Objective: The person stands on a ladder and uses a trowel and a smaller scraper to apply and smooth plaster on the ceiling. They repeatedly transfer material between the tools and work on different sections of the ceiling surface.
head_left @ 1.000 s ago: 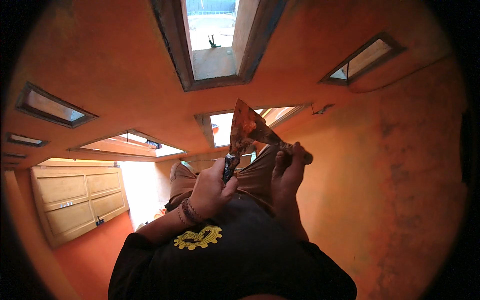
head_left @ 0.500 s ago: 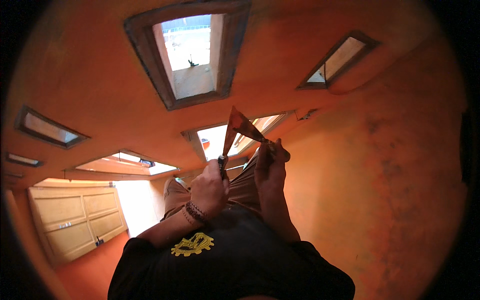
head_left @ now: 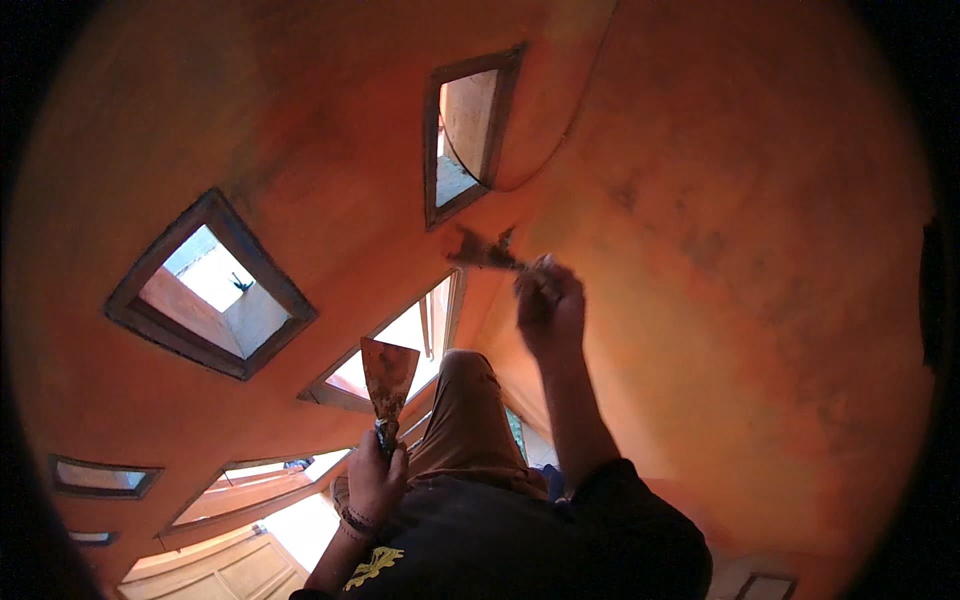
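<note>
hands grip scrapers (head_left: 388, 375); right hand (head_left: 548, 305) seemingly scraping orange wall (head_left: 720, 300)

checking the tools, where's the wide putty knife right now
In the head view the wide putty knife is left of centre, blade up, its handle gripped in the left hand, in front of a window opening in the orange wall.

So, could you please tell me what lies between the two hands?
In the head view, only a stretch of orange wall and a window edge lie between left hand and right hand.
</note>
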{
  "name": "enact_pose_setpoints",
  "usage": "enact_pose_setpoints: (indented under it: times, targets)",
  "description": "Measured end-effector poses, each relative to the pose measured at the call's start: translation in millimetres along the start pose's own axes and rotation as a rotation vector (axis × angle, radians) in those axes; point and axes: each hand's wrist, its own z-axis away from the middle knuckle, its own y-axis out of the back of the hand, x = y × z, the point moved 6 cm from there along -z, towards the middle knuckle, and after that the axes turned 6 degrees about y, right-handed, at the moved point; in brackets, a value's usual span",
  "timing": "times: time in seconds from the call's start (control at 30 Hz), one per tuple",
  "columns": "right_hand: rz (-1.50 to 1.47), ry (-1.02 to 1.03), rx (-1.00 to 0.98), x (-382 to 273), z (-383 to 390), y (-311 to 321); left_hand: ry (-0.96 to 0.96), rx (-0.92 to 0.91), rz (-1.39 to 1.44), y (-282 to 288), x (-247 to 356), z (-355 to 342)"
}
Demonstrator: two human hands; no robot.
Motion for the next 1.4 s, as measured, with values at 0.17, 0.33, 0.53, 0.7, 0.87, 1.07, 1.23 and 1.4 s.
enact_pose_setpoints:
  times: [0.17, 0.33, 0.53, 0.7, 0.87, 1.07, 1.23, 1.4]
  targets:
    - [0.231, 0.39, -0.171, -103, -54, -53, 0.126, -0.128, 0.152, -7, -13, -1]
    - [0.473, 0.581, -0.25, -135, -86, -148, 0.176, -0.154, 0.2, -7, -22, -4]
    - [1.064, 0.782, -0.352, -155, -122, -229, 0.159, -0.174, 0.28, -16, -36, -10]
    - [1.054, 0.779, -0.434, -145, -150, -264, 0.18, -0.174, 0.265, -16, -43, -15]
    - [1.051, 0.816, -0.428, -138, -152, -273, 0.251, -0.173, 0.198, -7, -36, -15]
    - [1.14, 0.832, -0.46, -135, -150, -295, 0.239, -0.147, 0.16, -7, -43, -15]
    - [1.135, 0.909, -0.407, -109, -149, -319, 0.265, -0.15, 0.2, -10, -55, -14]
    - [1.152, 0.916, -0.331, -107, -148, -324, 0.29, -0.151, 0.205, -11, -60, -12]
